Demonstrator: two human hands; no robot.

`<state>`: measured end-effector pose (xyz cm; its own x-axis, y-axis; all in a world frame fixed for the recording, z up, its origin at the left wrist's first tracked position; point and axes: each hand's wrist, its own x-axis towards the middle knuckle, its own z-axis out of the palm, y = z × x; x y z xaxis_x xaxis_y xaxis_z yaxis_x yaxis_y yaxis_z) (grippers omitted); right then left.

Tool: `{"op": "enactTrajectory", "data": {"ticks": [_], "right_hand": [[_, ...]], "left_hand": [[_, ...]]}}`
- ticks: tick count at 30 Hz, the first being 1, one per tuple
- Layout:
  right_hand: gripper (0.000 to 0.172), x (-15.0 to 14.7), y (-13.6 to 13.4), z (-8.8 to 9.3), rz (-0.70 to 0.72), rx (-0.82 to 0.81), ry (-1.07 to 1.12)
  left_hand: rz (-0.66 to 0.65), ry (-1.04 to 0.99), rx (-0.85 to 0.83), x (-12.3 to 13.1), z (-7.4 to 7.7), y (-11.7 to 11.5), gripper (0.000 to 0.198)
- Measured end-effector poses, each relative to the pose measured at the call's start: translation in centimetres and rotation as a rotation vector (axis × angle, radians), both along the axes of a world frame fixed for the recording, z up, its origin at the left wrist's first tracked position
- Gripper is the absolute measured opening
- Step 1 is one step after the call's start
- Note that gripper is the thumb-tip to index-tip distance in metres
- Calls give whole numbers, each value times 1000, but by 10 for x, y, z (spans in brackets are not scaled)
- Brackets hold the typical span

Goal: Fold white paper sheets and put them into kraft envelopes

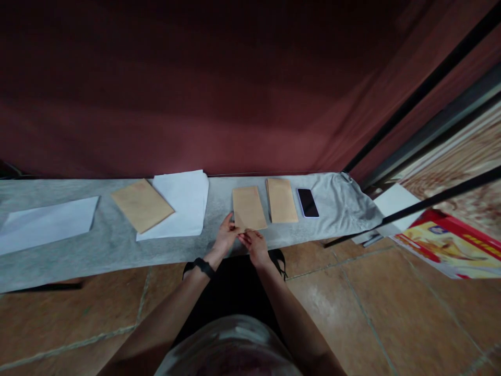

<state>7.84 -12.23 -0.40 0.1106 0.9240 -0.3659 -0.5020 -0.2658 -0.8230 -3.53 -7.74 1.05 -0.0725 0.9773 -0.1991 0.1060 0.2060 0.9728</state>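
Observation:
A brown paper envelope (249, 206) lies in front of me on the cloth-covered bench, its near edge between my two hands. My left hand (226, 236), with a black band on the wrist, grips the near left corner, thumb along the edge. Beside it, my right hand (254, 245) has its fingertips pinched at the same near edge, close to the left thumb. Just to the right is a stack of brown envelopes (282, 201), apart from the held one. What the fingertips do beneath the edge is hidden.
Farther right lies a smartphone (308, 202). On the left, another brown envelope (143, 206) overlaps white paper sheets (183, 201), with a folded white sheet (50, 222) beyond. A red-and-yellow box (454, 243) and dark metal bars (430, 86) are at right.

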Motion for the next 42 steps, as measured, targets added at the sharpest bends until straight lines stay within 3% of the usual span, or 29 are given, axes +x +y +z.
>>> {"op": "enactTrajectory", "data": {"ticks": [6,8,11,13,15,23,29,35,42], "right_hand": [[35,29,-6,5,202,47,-267],[33,39,0,9,209,222,-592],[42,48,18,12,327,520,-1270],[47,50,34,8,410,568,-1539],[51,48,52,1,432,544,-1663],[64,34,124,-13,375,407,-1768],[67,33,157,-13,319,349,-1742],[69,34,155,-15,273,362,-1728],[69,39,128,-16,326,414,-1780]], "left_hand": [[-45,220,115,-18,-3,11,46],[-44,246,136,-21,-5,10,43],[-35,276,164,-22,-8,8,40],[-38,287,171,-21,-10,8,38],[-47,287,166,-22,-12,9,35],[-78,202,51,-28,-13,16,33],[-85,134,12,-30,-14,16,36],[-77,116,5,-29,-11,14,36],[-56,126,0,-28,-10,14,35]]}}
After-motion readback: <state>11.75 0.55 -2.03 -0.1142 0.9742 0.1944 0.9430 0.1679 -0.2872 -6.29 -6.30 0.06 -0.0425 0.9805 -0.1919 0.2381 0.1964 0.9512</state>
